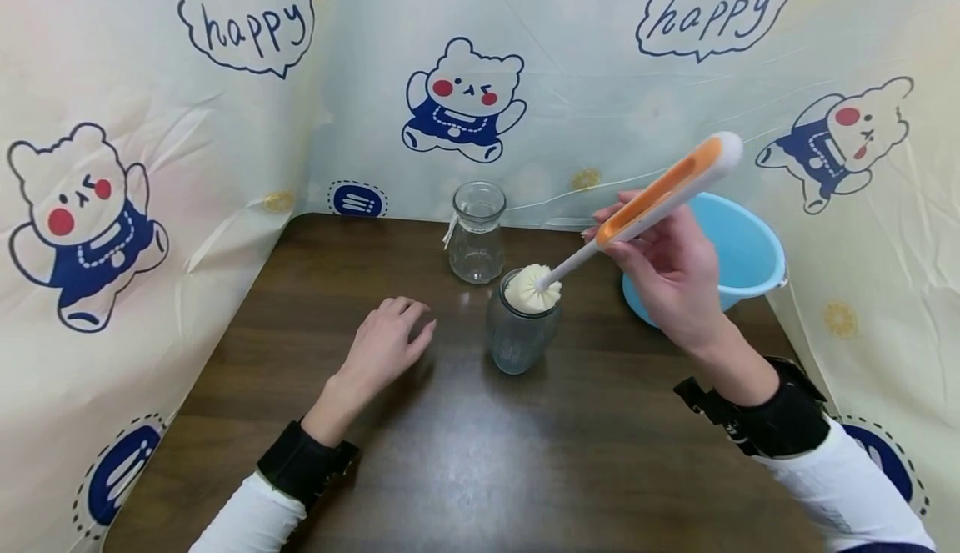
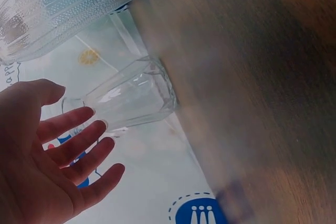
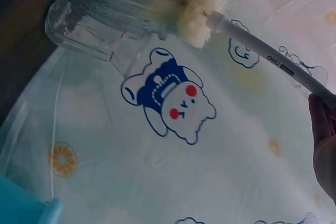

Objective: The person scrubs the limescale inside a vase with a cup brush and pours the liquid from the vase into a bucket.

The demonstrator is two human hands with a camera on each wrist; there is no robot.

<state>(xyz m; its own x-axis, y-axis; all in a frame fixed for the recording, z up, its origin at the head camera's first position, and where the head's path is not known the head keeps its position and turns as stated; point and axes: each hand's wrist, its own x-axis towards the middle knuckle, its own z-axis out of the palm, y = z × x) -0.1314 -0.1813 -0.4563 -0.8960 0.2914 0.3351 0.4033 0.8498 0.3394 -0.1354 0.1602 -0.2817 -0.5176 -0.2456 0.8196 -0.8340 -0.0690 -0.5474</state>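
My right hand (image 1: 678, 265) grips a bottle brush (image 1: 660, 190) by its orange and white handle, thumb and fingers around it. The brush slants down to the left, its cream bristle head (image 1: 534, 289) partly inside the mouth of a ribbed glass jar (image 1: 520, 343). That jar stands upright on the table; in the right wrist view, the brush head (image 3: 202, 17) fills its opening and bulges out past the rim. My left hand (image 1: 386, 340) is low over the table, left of the jar and apart from it. In the left wrist view its fingers are spread and hold nothing.
A clear glass vase (image 1: 477, 254) with a string at its neck stands behind the jar. To the right, partly behind my right hand, is a light blue bucket (image 1: 750, 244). A printed cloth (image 1: 577, 119) hangs around the back and sides of the dark wooden table (image 1: 465, 470).
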